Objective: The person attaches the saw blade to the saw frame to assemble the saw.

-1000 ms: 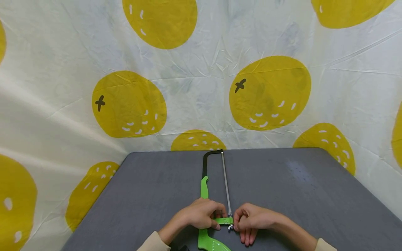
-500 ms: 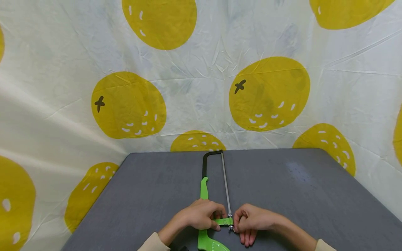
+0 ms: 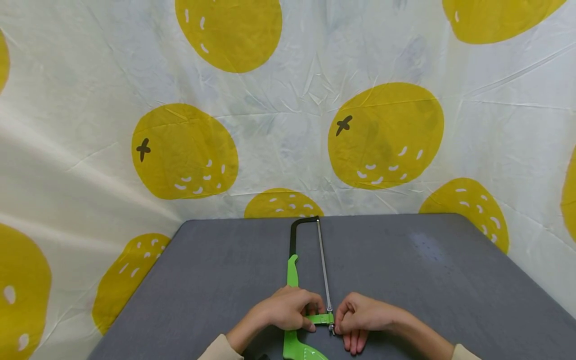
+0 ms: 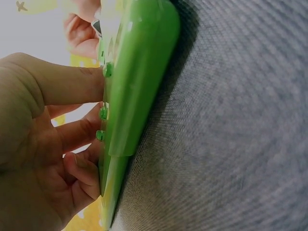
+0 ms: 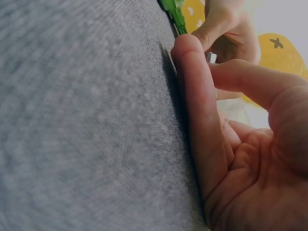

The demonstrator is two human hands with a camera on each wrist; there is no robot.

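Note:
A hacksaw (image 3: 292,272) lies on the grey table, its green handle (image 4: 142,82) toward me and its black front bow (image 3: 294,235) pointing away. The thin silver blade (image 3: 324,270) runs along its right side. My left hand (image 3: 288,308) grips the green frame at the short crosspiece (image 3: 321,318), thumb and fingers pressing on it in the left wrist view. At the blade's near end, my right hand (image 3: 365,315) pinches the small metal wing nut (image 3: 332,329) between thumb and index finger. In the right wrist view the fingers mostly hide that nut.
The grey cloth-covered table (image 3: 450,280) spreads out around the saw. Behind it and at both sides hangs a white curtain (image 3: 279,135) printed with yellow fruit. A small dark object, mostly cut off, shows at the bottom edge beside the left sleeve (image 3: 221,349).
The wing nut has turned a little beside the right fingertips. Both hands and the hacksaw stay almost in place.

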